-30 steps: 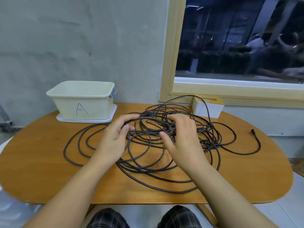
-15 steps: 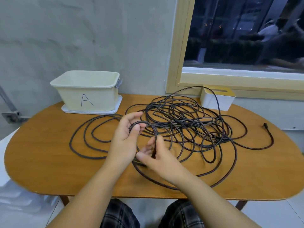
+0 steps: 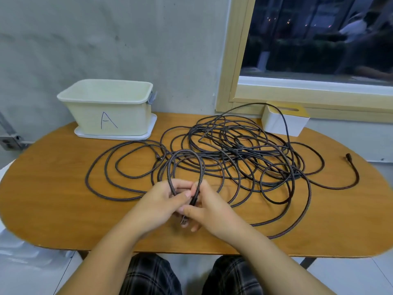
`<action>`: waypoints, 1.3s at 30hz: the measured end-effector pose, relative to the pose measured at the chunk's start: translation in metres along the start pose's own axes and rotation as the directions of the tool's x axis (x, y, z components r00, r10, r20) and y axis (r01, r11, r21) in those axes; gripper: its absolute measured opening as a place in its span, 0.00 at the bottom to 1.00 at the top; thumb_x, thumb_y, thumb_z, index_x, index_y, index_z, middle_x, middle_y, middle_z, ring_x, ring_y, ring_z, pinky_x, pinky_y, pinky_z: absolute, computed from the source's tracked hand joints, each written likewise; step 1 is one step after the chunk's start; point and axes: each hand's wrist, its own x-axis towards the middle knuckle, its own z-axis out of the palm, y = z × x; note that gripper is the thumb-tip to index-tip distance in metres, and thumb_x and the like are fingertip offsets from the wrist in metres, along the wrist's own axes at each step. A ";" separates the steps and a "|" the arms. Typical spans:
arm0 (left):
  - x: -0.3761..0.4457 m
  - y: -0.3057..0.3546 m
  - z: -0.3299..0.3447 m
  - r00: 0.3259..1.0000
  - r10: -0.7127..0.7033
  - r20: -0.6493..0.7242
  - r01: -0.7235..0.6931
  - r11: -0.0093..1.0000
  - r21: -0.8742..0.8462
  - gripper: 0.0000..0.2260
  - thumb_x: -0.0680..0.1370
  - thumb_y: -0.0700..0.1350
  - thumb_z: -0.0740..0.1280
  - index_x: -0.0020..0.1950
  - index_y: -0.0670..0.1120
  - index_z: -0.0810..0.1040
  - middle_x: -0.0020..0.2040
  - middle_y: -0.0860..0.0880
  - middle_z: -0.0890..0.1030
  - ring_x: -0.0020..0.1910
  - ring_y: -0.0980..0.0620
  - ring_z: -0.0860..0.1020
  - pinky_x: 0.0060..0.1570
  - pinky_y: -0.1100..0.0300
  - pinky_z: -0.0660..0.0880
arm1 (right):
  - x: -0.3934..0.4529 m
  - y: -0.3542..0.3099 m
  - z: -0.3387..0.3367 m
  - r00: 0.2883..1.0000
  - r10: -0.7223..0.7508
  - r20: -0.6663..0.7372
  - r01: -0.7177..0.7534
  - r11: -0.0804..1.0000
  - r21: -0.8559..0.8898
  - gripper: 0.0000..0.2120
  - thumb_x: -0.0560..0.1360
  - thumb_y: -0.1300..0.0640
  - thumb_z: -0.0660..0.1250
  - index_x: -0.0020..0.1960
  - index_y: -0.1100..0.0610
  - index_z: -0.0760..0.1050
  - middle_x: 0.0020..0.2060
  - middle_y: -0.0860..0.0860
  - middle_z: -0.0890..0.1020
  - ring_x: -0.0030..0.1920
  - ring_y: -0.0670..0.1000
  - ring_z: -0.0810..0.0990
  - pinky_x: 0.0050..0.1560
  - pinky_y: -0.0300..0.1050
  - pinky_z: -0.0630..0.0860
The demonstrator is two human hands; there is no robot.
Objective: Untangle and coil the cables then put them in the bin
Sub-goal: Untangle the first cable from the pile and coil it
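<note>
I am sitting at a wooden table [image 3: 53,188] with rounded ends, its orange-brown top pushed against a grey plastered wall [image 3: 106,39]. A window [image 3: 319,35] in a pale wooden frame [image 3: 231,60] is filling the upper right, and it is showing darkness outside with a few small lights and blurred reflections. A white box with a yellow top [image 3: 285,122] is standing on the table just below the sill. At the far left a metal bracket [image 3: 9,141] is sticking out from the wall. Pale floor tiles [image 3: 350,273] are showing under the table's edge.
</note>
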 end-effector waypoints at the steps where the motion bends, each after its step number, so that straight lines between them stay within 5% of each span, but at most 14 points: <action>1: -0.001 -0.001 0.000 1.000 -0.003 -0.013 0.003 1.000 0.012 0.10 0.80 0.40 0.62 0.56 0.51 0.79 0.39 0.54 0.84 0.37 0.54 0.81 0.40 0.59 0.78 | 0.000 0.001 0.001 1.000 0.023 0.008 -0.023 1.000 -0.011 0.13 0.76 0.55 0.68 0.49 0.52 0.62 0.45 0.53 0.80 0.37 0.50 0.82 0.36 0.49 0.79; 4: 0.002 -0.010 0.002 0.994 -0.016 -0.112 0.025 0.996 0.085 0.10 0.79 0.43 0.63 0.59 0.52 0.77 0.45 0.58 0.84 0.45 0.60 0.81 0.41 0.66 0.77 | 0.002 0.005 0.005 1.000 0.015 -0.011 -0.016 0.994 -0.105 0.15 0.75 0.54 0.68 0.55 0.51 0.63 0.49 0.51 0.78 0.35 0.46 0.79 0.32 0.38 0.75; 8: 0.007 -0.020 0.000 0.981 -0.029 -0.192 0.058 0.988 0.146 0.13 0.80 0.46 0.62 0.64 0.56 0.72 0.53 0.57 0.81 0.52 0.59 0.79 0.52 0.59 0.76 | 0.005 0.013 0.003 0.991 -0.129 -0.031 0.106 0.906 -0.409 0.13 0.77 0.55 0.65 0.59 0.50 0.65 0.48 0.45 0.66 0.42 0.41 0.70 0.41 0.27 0.68; 11: 0.009 -0.025 0.004 0.987 -0.006 -0.158 0.024 0.993 0.112 0.10 0.81 0.46 0.59 0.61 0.54 0.73 0.46 0.53 0.81 0.45 0.56 0.80 0.47 0.61 0.75 | 0.005 0.014 -0.002 0.992 -0.129 0.007 0.118 0.881 -0.458 0.10 0.77 0.52 0.66 0.53 0.50 0.66 0.44 0.44 0.70 0.43 0.43 0.71 0.43 0.34 0.69; 14: 0.011 -0.025 0.001 0.978 0.027 -0.208 0.016 0.980 0.200 0.06 0.81 0.47 0.57 0.50 0.53 0.74 0.43 0.53 0.79 0.38 0.59 0.76 0.41 0.63 0.72 | 0.000 0.020 -0.011 0.996 -0.071 0.048 0.086 0.849 -0.521 0.18 0.75 0.46 0.66 0.61 0.48 0.65 0.40 0.43 0.73 0.41 0.44 0.73 0.44 0.40 0.70; 20: 0.007 -0.032 -0.034 0.948 0.034 -0.316 0.099 0.913 0.395 0.20 0.76 0.62 0.52 0.41 0.47 0.72 0.31 0.52 0.72 0.32 0.50 0.72 0.38 0.54 0.70 | -0.018 0.043 -0.061 0.999 0.024 0.029 0.003 0.713 -0.701 0.08 0.77 0.43 0.59 0.52 0.45 0.72 0.38 0.40 0.74 0.41 0.39 0.72 0.44 0.37 0.71; 26: 0.006 -0.025 -0.022 0.968 0.027 -0.249 0.132 0.790 0.598 0.33 0.67 0.76 0.48 0.34 0.45 0.67 0.28 0.53 0.65 0.28 0.52 0.67 0.33 0.57 0.62 | -0.022 0.037 -0.075 0.987 -0.133 -0.091 0.018 0.655 -0.756 0.07 0.80 0.46 0.53 0.48 0.43 0.69 0.37 0.38 0.71 0.40 0.37 0.71 0.38 0.32 0.66; 31: 0.006 -0.019 -0.003 0.987 0.069 -0.148 0.009 0.882 0.471 0.27 0.74 0.68 0.55 0.39 0.43 0.73 0.31 0.48 0.70 0.32 0.51 0.72 0.35 0.57 0.66 | -0.020 0.027 -0.054 0.975 -0.220 -0.025 0.140 0.698 -0.702 0.13 0.81 0.53 0.52 0.59 0.50 0.73 0.46 0.41 0.74 0.48 0.40 0.72 0.48 0.35 0.71; 34: 0.006 -0.017 0.010 0.988 0.097 -0.123 -0.042 0.920 0.388 0.18 0.79 0.56 0.57 0.36 0.45 0.71 0.27 0.54 0.66 0.28 0.58 0.65 0.31 0.66 0.62 | -0.014 0.026 -0.040 0.975 -0.222 0.004 0.166 0.714 -0.680 0.12 0.81 0.54 0.54 0.57 0.52 0.74 0.45 0.47 0.74 0.47 0.46 0.72 0.49 0.44 0.72; 37: 0.007 -0.018 0.016 0.984 0.070 -0.161 -0.010 0.937 0.348 0.19 0.80 0.52 0.57 0.31 0.45 0.66 0.23 0.54 0.63 0.23 0.58 0.63 0.27 0.66 0.61 | -0.009 0.027 -0.035 0.966 -0.257 -0.023 0.174 0.714 -0.678 0.12 0.81 0.51 0.56 0.53 0.54 0.76 0.44 0.48 0.77 0.45 0.48 0.74 0.48 0.49 0.73; 39: 0.009 -0.019 0.013 0.982 0.047 -0.181 0.005 0.961 0.277 0.20 0.80 0.49 0.58 0.29 0.45 0.67 0.24 0.52 0.70 0.23 0.58 0.63 0.27 0.67 0.61 | -0.008 0.026 -0.036 0.968 -0.249 -0.025 0.163 0.704 -0.691 0.15 0.80 0.47 0.56 0.53 0.54 0.78 0.43 0.48 0.79 0.45 0.48 0.76 0.47 0.48 0.74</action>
